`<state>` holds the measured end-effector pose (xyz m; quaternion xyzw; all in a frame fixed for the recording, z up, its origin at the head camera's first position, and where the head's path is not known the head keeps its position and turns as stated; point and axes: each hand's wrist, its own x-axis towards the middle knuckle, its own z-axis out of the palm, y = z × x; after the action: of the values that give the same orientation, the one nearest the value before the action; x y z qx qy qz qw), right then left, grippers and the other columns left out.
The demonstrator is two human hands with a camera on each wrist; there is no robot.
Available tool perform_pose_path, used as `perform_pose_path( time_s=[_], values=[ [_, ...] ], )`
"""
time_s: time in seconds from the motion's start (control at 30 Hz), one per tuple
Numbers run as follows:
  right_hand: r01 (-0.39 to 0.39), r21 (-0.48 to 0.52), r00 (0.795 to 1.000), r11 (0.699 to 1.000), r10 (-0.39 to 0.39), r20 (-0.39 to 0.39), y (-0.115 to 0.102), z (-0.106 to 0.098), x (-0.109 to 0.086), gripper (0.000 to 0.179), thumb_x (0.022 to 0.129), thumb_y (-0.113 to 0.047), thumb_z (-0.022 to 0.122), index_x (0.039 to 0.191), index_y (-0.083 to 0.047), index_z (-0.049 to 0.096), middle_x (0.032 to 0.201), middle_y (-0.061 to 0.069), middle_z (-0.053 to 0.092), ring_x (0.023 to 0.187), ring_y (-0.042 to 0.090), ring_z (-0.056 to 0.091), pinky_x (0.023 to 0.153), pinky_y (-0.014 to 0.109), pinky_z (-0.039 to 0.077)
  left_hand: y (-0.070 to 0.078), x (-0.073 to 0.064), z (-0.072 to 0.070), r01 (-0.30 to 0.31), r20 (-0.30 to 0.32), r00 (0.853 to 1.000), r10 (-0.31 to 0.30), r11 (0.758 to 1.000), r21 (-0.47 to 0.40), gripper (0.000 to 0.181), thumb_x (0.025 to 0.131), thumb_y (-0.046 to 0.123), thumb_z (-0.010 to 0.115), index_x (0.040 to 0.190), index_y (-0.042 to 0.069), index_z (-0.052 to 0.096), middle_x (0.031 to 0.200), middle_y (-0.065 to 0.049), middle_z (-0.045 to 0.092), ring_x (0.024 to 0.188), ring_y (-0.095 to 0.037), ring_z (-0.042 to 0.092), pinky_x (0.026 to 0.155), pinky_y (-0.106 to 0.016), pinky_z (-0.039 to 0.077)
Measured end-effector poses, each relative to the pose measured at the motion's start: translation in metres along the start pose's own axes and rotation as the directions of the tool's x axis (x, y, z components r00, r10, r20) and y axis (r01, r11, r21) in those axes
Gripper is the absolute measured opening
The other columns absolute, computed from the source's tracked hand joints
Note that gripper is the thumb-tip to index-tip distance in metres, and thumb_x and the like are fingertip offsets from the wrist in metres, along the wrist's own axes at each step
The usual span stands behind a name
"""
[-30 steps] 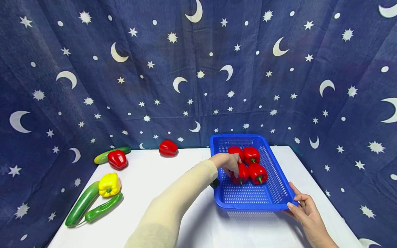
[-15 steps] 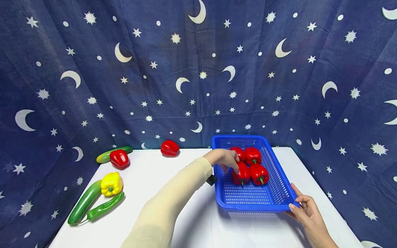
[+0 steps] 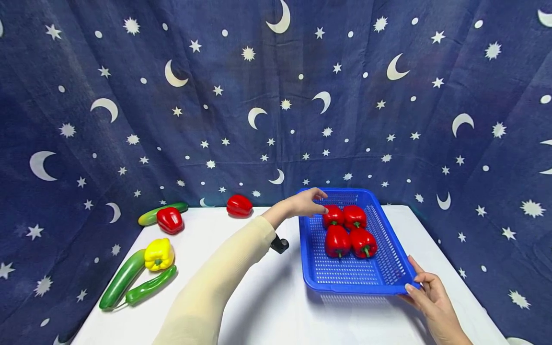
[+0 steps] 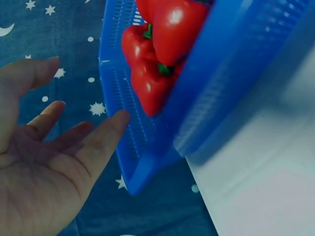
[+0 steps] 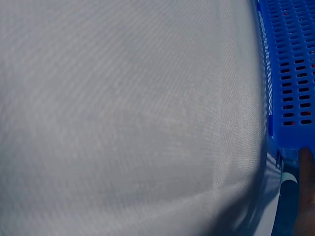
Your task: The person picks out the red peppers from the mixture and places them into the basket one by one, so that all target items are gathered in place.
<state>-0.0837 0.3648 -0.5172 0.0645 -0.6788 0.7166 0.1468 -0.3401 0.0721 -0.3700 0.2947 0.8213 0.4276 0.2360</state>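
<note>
We see the left hand (image 3: 304, 204) with fingers parted, loosely bent, holding nothing, over the left rim of the blue basket (image 3: 358, 288) near its far-left corner. Right hand (image 3: 433, 299): we see thumb and fingers pinching the basket's near-right corner.

Key relation: the back-left red pepper (image 3: 333, 217), inside the basket, lies just right of the left fingertips, slightly toward the near rim; we can't tell if the thumb touches it. Left hand is clearly nearer. The back-right red pepper (image 3: 354, 216), front-left red pepper (image 3: 338, 241) and front-right red pepper (image 3: 363, 242) complete two rows around the basket's middle, stems toward its near rim; squat, so we call no clear long axis.

Left of the basket, by the far edge, we have the lone red pepper (image 3: 239, 206) on its side, long axis roughly along the basket's far rim. Farther left of the basket: outer red pepper (image 3: 170, 220), yellow-green cucumber (image 3: 151, 217), yellow pepper (image 3: 159, 254), dark green cucumber (image 3: 122, 279), green chili (image 3: 151, 286), the last two slanting.

White desk (image 3: 267, 311) under the basket; moon-and-star curtain (image 3: 241, 81) behind it and at both sides.
</note>
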Motion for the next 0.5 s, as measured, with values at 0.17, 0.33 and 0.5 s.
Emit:
perform_pose_path(
  time_s=[0.17,0.33,0.5],
  values=[
    [0.003,-0.011,1.000,1.000,-0.004,-0.011,0.000,0.001,0.000,0.019,0.104,0.008,0.046,0.115,-0.005,0.039,0.162,-0.008,0.033,0.128,-0.001,0.051,0.087,0.027,0.058,-0.010,-0.008,-0.009,-0.070,-0.065,0.995,0.076,0.993,0.090,0.050,0.096,0.018,0.069,0.142,0.007,0.054,0.145,-0.015,0.053,0.121,-0.026,0.062,0.097,-0.036,0.054],
    [0.001,-0.013,1.000,1.000,-0.001,-0.016,0.001,0.001,0.000,0.019,0.104,0.007,0.046,0.116,-0.005,0.038,0.164,-0.005,0.031,0.128,-0.002,0.051,0.087,0.026,0.057,-0.021,-0.014,-0.023,-0.114,-0.182,0.973,0.141,0.982,0.150,0.051,0.097,0.020,0.067,0.144,0.006,0.053,0.148,-0.011,0.054,0.133,-0.030,0.054,0.108,-0.040,0.046],
    [-0.032,-0.030,0.999,0.999,0.031,-0.035,0.002,0.002,0.001,0.020,0.105,0.005,0.049,0.117,-0.006,0.037,0.169,0.001,0.023,0.126,-0.005,0.050,0.086,0.025,0.057,-0.035,-0.022,-0.040,-0.109,-0.258,0.956,0.138,0.986,0.123,0.053,0.097,0.019,0.066,0.145,0.004,0.050,0.150,-0.015,0.051,0.134,-0.038,0.052,0.109,-0.046,0.045]
  ],
)
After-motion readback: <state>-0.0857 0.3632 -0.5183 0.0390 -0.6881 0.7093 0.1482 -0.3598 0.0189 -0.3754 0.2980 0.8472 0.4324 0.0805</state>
